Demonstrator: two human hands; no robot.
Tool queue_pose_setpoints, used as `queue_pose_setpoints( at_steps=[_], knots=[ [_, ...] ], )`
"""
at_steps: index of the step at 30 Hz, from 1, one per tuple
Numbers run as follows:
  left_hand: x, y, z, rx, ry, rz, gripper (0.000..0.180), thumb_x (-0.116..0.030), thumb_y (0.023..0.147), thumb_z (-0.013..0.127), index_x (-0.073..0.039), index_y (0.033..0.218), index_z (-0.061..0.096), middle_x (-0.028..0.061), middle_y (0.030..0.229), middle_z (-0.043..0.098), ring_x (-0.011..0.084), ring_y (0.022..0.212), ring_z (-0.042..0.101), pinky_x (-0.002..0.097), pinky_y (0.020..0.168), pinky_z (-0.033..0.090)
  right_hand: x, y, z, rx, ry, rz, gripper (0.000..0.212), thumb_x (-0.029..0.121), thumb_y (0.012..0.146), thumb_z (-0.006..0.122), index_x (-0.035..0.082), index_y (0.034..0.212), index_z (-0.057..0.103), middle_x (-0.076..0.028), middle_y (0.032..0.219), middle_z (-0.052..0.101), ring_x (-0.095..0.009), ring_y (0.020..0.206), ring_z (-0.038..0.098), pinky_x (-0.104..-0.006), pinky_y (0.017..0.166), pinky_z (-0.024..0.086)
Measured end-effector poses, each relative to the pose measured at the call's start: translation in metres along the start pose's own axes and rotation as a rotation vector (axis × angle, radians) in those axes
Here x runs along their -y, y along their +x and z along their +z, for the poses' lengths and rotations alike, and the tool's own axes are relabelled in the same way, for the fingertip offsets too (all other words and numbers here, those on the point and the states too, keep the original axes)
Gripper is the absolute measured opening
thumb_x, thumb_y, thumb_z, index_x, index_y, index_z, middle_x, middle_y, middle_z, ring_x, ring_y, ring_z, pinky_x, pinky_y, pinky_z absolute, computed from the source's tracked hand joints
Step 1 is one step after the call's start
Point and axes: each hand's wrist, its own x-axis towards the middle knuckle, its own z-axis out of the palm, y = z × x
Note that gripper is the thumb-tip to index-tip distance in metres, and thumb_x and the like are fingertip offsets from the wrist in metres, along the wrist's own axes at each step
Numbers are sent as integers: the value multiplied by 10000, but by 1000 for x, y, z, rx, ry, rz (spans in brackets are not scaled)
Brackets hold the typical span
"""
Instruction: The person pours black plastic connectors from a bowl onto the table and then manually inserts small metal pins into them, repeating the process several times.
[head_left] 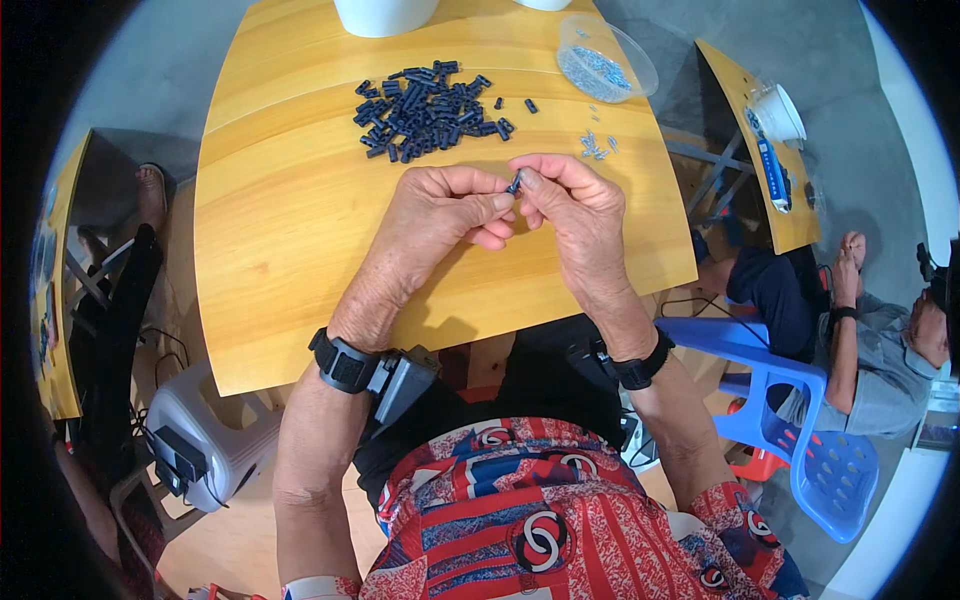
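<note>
Above the wooden table point(290, 250), my left hand point(445, 205) pinches a small black plastic piece point(514, 185) between thumb and fingertips. The fingertips of my right hand point(575, 200) are closed at the upper end of the same piece; whether they also hold a tiny metal part, I cannot make out. Beyond my hands lies a heap of short black plastic pieces point(425, 112), with a few strays to its right. Several small silvery metal parts point(597, 147) are scattered beyond my right hand. More of them fill the bottom of a see-through round tub point(641, 62).
White containers point(386, 14) stand at the far edge. To the right are a blue plastic chair point(800, 400), a seated person point(880, 350) and another table point(760, 170) with a white tub. A grey stool point(215, 435) and another person's leg point(140, 290) are on the left.
</note>
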Motion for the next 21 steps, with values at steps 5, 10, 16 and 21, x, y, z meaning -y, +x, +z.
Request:
queue_pose_setpoints(
  at_steps=[5, 10, 16, 21],
  knots=[
    [1, 1, 0, 5, -17, 6, 173, -107, 873, 634, 21, 989, 654, 85, 836, 682, 111, 690, 650, 222, 626, 548, -4, -1, 2, -33, 37, 3, 125, 64, 873, 617, -6, 961, 669, -12, 764, 638, -49, 626, 540, -184, 540, 440],
    [1, 1, 0, 0, -31, 4, 170, -102, 873, 633, 25, 984, 654, 94, 840, 683, 117, 693, 654, 226, 627, 552, -7, 0, 3, -41, 18, -14, 120, 65, 872, 618, -7, 953, 670, -10, 755, 637, -50, 618, 537, -184, 543, 438],
    [3, 1, 2, -28, -53, 8, 145, -86, 872, 631, 27, 957, 658, 98, 823, 684, 122, 671, 654, 216, 607, 548, -13, -2, 10, -94, -47, -66, 103, 49, 862, 630, -14, 934, 667, -19, 750, 640, -53, 625, 556, -195, 549, 483],
    [6, 3, 2, -59, -63, 7, 131, -82, 874, 627, 22, 944, 665, 93, 813, 684, 117, 667, 651, 211, 595, 542, -13, -2, 19, -149, -77, -88, 68, 22, 853, 632, -31, 892, 648, -39, 754, 645, -63, 625, 581, -213, 543, 531]
  ],
)
